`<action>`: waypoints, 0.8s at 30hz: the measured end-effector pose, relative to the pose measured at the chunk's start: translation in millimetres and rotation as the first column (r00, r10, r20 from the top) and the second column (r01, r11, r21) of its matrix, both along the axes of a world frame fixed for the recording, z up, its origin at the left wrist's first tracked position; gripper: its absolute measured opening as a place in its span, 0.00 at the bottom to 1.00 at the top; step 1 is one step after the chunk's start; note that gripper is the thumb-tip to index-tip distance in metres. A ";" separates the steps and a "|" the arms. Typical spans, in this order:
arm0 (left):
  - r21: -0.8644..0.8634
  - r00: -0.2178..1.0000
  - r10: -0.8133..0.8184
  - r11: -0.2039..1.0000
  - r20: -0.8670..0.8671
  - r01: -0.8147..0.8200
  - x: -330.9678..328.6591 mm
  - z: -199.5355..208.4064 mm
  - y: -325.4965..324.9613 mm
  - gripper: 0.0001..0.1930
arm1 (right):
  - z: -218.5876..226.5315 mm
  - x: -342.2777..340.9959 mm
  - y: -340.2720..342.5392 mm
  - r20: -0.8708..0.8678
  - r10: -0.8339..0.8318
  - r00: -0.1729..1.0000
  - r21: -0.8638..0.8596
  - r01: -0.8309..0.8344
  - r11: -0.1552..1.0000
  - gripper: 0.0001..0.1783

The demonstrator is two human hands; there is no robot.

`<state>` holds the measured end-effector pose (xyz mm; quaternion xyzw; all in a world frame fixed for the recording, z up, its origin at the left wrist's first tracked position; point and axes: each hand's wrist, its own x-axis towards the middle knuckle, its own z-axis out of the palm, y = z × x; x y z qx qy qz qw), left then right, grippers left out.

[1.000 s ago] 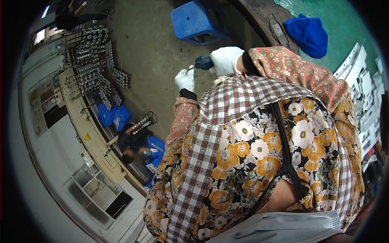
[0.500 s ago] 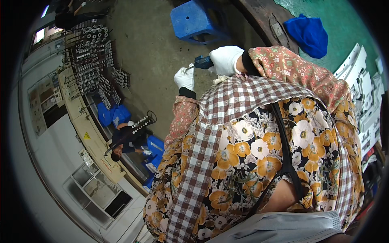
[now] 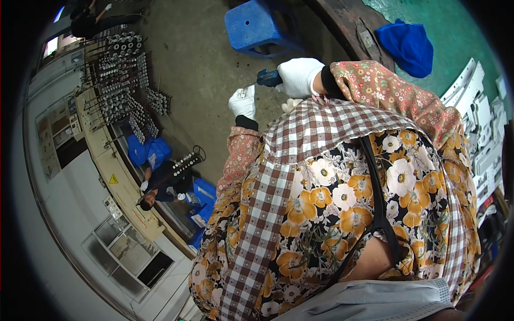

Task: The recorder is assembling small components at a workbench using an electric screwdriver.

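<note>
Held in front of the lap, two hands in white gloves. In the left hand [image 3: 242, 104], fingers closed tight on a small, pale, flat piece [image 3: 244, 92]. In the right hand [image 3: 300, 76], fingers wrapped around a dark blue tool [image 3: 268, 78], thin tip aimed left at the piece. Tip very near the piece; too small to tell if touching.

Seems to be in the middle of work on this one piece, with tool and piece held up close together. No way to tell how much is done or left, with the marks on the piece too tiny to see.

On the far left, blue bins [image 3: 147, 150], insides too small to make out. Nearer on the left, more blue bins [image 3: 205, 192] beside a co-worker [image 3: 160, 184]. Also far left, racks [image 3: 120, 72] with lots of round, silvery parts. Far ahead, a blue stool [image 3: 251, 27]. To the right, a bunched blue cloth [image 3: 407, 47] and a pile of white parts [image 3: 476, 107].
</note>
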<state>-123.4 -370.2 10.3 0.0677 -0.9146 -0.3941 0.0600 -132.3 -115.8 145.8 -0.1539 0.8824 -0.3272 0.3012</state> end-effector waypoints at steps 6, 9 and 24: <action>0.016 0.998 -0.060 0.998 -0.035 0.061 -4.3 1.6 -3.6 0.15 | 2.1 0.6 -2.6 -0.033 0.038 0.999 -0.015 -0.039 0.999 0.17; 0.489 0.983 0.068 0.860 0.170 -0.145 -13.3 15.5 8.6 0.16 | 1.4 -1.4 -1.0 0.003 0.004 1.000 -0.009 -0.004 1.000 0.17; 0.785 0.760 0.354 -0.533 0.545 -0.316 -52.0 28.4 -15.5 0.10 | 11.5 14.5 6.6 -0.220 -0.010 0.976 0.016 0.014 1.000 0.10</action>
